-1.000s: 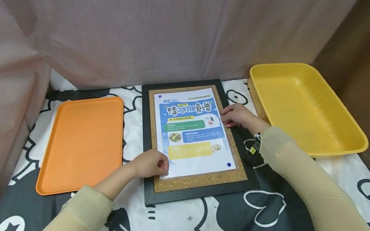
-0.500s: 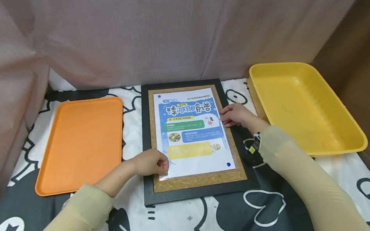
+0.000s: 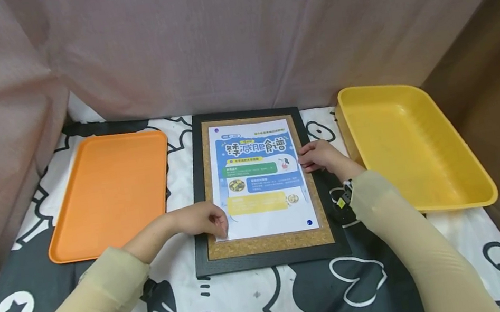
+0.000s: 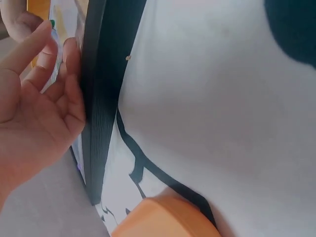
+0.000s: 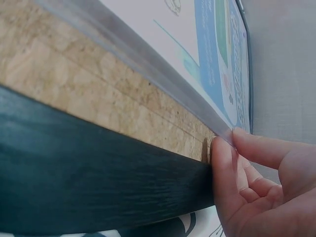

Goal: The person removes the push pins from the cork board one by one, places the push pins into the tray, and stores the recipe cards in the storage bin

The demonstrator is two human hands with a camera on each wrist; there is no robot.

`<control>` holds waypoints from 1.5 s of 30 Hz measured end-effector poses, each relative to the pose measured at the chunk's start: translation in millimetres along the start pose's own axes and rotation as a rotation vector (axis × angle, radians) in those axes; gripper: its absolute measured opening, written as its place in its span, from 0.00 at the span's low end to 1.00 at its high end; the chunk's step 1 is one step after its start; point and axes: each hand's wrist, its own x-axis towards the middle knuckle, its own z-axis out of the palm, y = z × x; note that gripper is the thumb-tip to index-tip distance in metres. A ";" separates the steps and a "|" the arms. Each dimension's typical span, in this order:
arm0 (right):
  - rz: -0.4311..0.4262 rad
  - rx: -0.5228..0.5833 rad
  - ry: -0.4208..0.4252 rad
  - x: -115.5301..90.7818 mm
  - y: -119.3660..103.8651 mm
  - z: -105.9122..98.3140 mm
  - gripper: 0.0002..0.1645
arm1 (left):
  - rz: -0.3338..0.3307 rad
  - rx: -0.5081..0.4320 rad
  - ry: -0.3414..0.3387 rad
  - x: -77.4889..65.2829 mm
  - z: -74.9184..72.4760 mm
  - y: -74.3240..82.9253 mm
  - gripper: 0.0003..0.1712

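Observation:
A printed poster sheet (image 3: 265,218) with a clear plastic margin lies on a black-framed cork board (image 3: 272,243). Blue pins (image 3: 309,222) show at its upper left and lower right corners. At the lower left corner, my left hand (image 3: 202,220) holds thumb and index finger together over the sheet; the left wrist view shows a small green pin head (image 4: 52,23) at these fingertips. My right hand (image 3: 322,156) pinches the sheet's right edge between thumb and index finger, its edge slightly raised off the cork in the right wrist view.
An orange tray (image 3: 112,196) lies left of the board. To the right stands a deep yellow tub (image 3: 411,144). A black-and-white patterned cloth (image 3: 242,306) covers the table, and a brown curtain (image 3: 196,46) hangs behind.
My left hand has tilted very slightly, with its wrist a little further left. The right hand and the poster have stayed in place.

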 end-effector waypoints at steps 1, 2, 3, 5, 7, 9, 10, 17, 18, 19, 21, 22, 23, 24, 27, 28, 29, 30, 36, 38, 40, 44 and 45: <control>0.002 0.000 0.000 0.3 0.3 0.4 0.23 | 0.007 -0.006 0.011 -0.8 -0.6 -0.8 0.04; 0.002 -0.001 0.000 0.7 0.5 0.6 0.23 | 0.019 -0.011 0.025 -1.5 -1.2 -1.9 0.04; 0.003 -0.002 0.001 1.0 0.8 0.9 0.23 | 0.029 -0.018 0.042 -2.5 -2.3 -2.7 0.04; 0.000 -0.005 0.003 1.9 1.6 1.2 0.23 | 0.046 -0.029 0.078 -4.5 -5.1 -3.8 0.04; 0.000 -0.008 0.003 2.2 2.0 1.3 0.23 | 0.062 -0.036 0.120 -6.0 -7.9 -5.8 0.04; -0.002 -0.011 0.003 2.6 2.2 1.4 0.23 | 0.066 -0.040 0.171 -7.5 -10.8 -7.1 0.04; -0.001 -0.012 0.004 2.6 2.1 1.4 0.23 | 0.064 -0.044 0.196 -8.1 -12.0 -7.8 0.03; -0.005 -0.006 0.002 2.4 0.6 2.1 0.23 | 0.059 -0.091 0.333 -13.3 -17.8 -12.2 0.02; -0.006 -0.007 0.002 2.6 0.5 2.3 0.22 | 0.059 -0.091 0.350 -14.1 -18.5 -13.2 0.02; -0.007 -0.009 0.002 2.9 0.5 2.5 0.23 | 0.058 -0.090 0.369 -15.0 -19.4 -14.4 0.02; -0.006 -0.010 0.004 3.1 -0.1 2.9 0.22 | 0.050 -0.081 0.417 -16.8 -21.7 -17.3 0.02; -0.005 -0.010 0.004 3.0 -0.4 3.0 0.22 | 0.040 -0.076 0.448 -17.6 -23.1 -18.9 0.03; -0.007 -0.009 0.002 2.9 -0.6 3.1 0.23 | 0.025 -0.073 0.484 -18.6 -24.7 -20.1 0.03; -0.009 -0.005 0.002 2.6 -1.1 3.2 0.23 | 0.010 -0.073 0.520 -19.5 -26.4 -21.3 0.03; -0.017 0.006 0.001 1.4 -2.0 3.2 0.23 | -0.039 -0.099 0.631 -22.0 -31.9 -23.6 0.05; -0.020 0.008 0.000 1.2 -2.1 3.1 0.23 | -0.059 -0.113 0.662 -22.9 -33.9 -24.1 0.06; -0.021 0.009 0.000 0.9 -2.2 3.1 0.23 | -0.081 -0.124 0.687 -23.8 -35.8 -24.5 0.07; -0.022 0.010 0.000 0.8 -2.2 3.0 0.23 | -0.103 -0.132 0.707 -24.6 -37.7 -25.3 0.07; -0.011 0.000 0.009 1.3 -0.3 2.0 0.23 | -0.212 -0.141 0.797 -28.7 -48.6 -30.7 0.11; -0.012 0.000 0.011 1.8 0.5 1.6 0.23 | -0.216 -0.147 0.826 -29.8 -51.7 -33.7 0.11; -0.017 0.004 0.009 2.2 1.0 1.5 0.23 | -0.222 -0.151 0.852 -30.8 -55.0 -37.6 0.11; -0.026 0.015 0.013 2.4 1.0 2.1 0.23 | -0.239 -0.148 0.915 -34.0 -62.9 -45.6 0.12; -0.028 0.016 0.013 2.3 0.8 2.2 0.23 | -0.245 -0.142 0.932 -35.3 -65.2 -47.1 0.12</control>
